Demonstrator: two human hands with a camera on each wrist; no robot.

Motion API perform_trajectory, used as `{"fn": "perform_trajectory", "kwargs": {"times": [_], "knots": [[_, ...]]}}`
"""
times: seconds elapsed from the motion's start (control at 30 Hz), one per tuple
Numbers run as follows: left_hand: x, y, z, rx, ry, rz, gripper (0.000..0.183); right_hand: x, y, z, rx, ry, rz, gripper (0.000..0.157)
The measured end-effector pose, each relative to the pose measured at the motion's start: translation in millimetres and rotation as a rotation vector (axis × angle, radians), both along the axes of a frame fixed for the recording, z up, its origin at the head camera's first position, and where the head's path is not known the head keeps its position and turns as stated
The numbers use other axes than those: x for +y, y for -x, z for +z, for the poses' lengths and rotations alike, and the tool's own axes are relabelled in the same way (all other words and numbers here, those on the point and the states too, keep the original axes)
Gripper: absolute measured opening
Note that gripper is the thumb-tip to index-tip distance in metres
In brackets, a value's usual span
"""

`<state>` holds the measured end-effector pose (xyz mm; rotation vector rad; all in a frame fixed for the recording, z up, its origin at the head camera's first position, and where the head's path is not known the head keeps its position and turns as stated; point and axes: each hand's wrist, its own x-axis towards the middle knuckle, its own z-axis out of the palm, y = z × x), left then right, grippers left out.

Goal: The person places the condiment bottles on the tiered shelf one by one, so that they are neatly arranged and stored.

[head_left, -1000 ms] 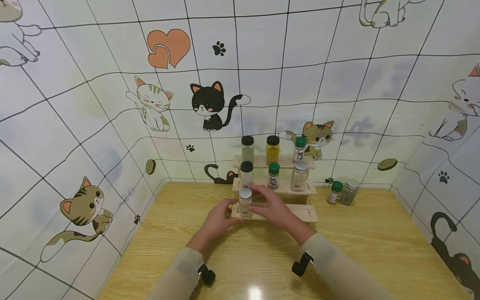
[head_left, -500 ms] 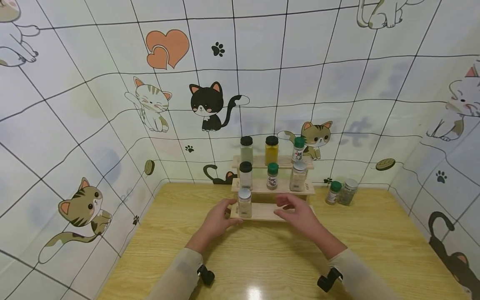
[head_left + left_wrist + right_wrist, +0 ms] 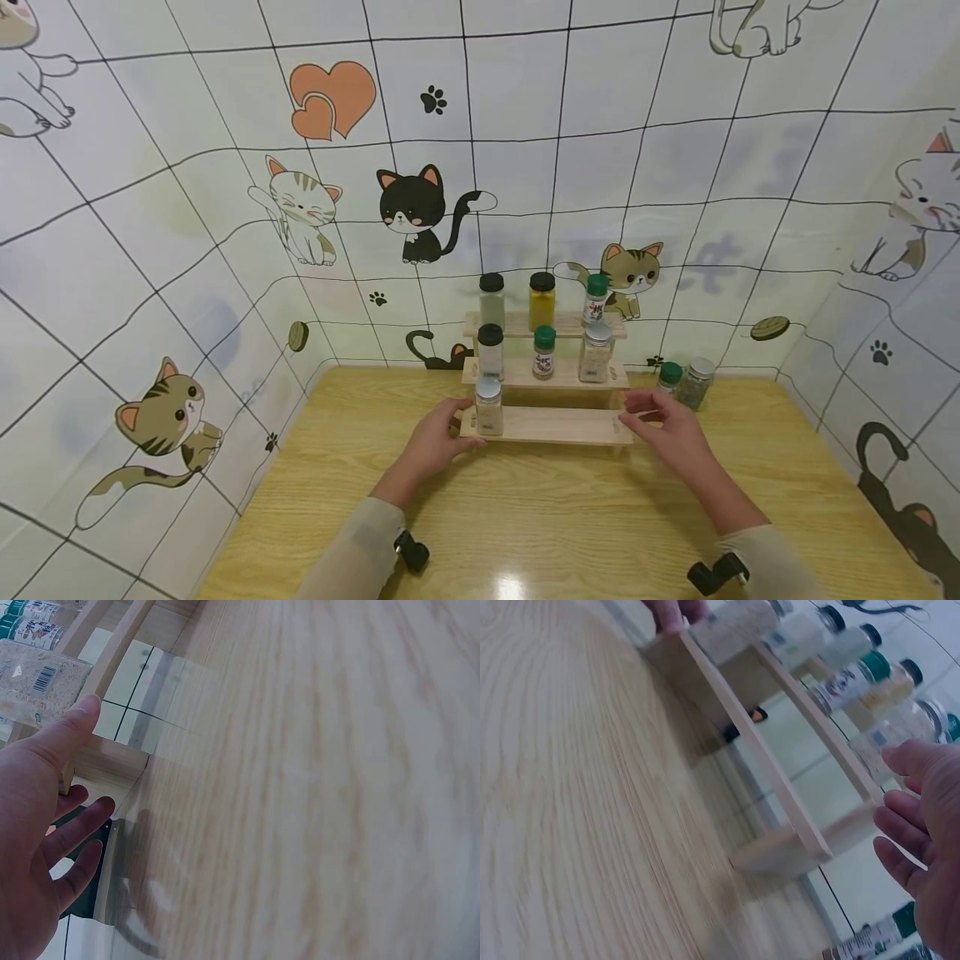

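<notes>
A three-tier wooden spice rack (image 3: pixel 558 425) stands against the back wall, loaded with spice jars. My left hand (image 3: pixel 437 437) holds the left end of its lowest shelf, the thumb lying along the front edge in the left wrist view. Just beside that hand, a silver-lidded spice jar (image 3: pixel 489 408) stands upright on the shelf. At the shelf's right end is my right hand (image 3: pixel 667 429), its fingers loosely bent around nothing. In the right wrist view those fingers (image 3: pixel 904 825) appear apart from the rack.
On the middle tier are a black-lidded jar (image 3: pixel 491 354), a green-lidded jar (image 3: pixel 543 354) and a silver-lidded jar (image 3: pixel 596 354). The top tier bears a yellow jar (image 3: pixel 542 304) among others. Right of the rack, a silver-lidded jar (image 3: pixel 697 385) and a green-lidded one (image 3: pixel 670 375) stand on the table.
My right hand has left the silver-lidded jar on the lowest shelf and moved right to the shelf's far end. The left hand stays at the left end.
</notes>
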<state>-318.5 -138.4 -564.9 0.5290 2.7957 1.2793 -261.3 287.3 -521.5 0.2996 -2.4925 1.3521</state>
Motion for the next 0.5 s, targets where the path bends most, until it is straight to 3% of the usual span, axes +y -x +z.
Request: {"fn": "perform_trajectory", "kwargs": {"times": [0.2, 0.5], "knots": [[0, 0.8, -1.4, 0.010, 0.012, 0.000, 0.077, 31, 4.3, -9.3, 0.066, 0.009, -0.090, 0.027], [0, 1.6, -2.5, 0.001, 0.010, 0.006, 0.077, 69, 14.7, -18.4, 0.068, 0.013, -0.238, 0.030]]}}
